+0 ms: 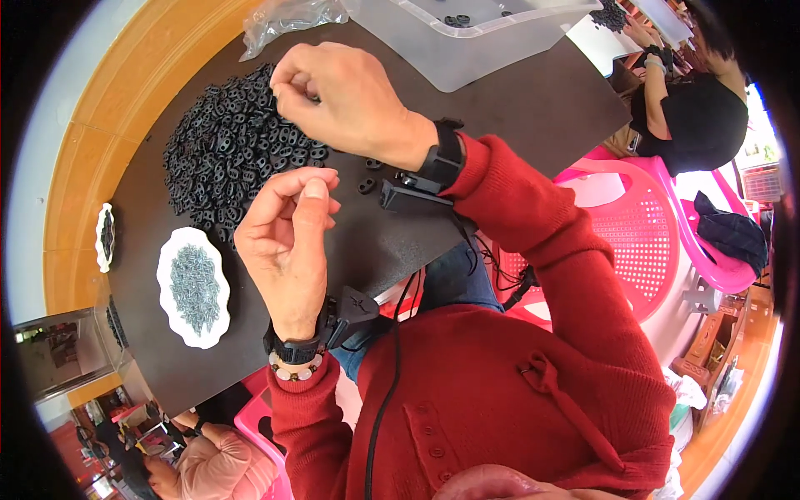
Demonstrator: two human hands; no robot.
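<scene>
A heap of small black plastic two-hole pieces (225, 142), like cord-lock parts, covers the table's far left. Over its right edge is my right hand (346, 104), fingers curled and thumb drawn in; whatever they pinch is hidden. Nearer to me, at the heap's lower edge, my left hand (287, 242) is closed, its thumb pressed against the fingers, and I cannot make out anything between them. A white scalloped dish (173, 310) left of that hand holds many tiny metallic pieces, probably springs. A few loose black pieces (367, 185) lie right of my left hand.
A translucent plastic bin (467, 62) with several black pieces stands at the far side, beside a clear plastic bag (287, 23). Another white dish (105, 237) sits at the left edge. Pink chairs (633, 225) and a person (692, 108) are at right; another person (221, 458) is lower left.
</scene>
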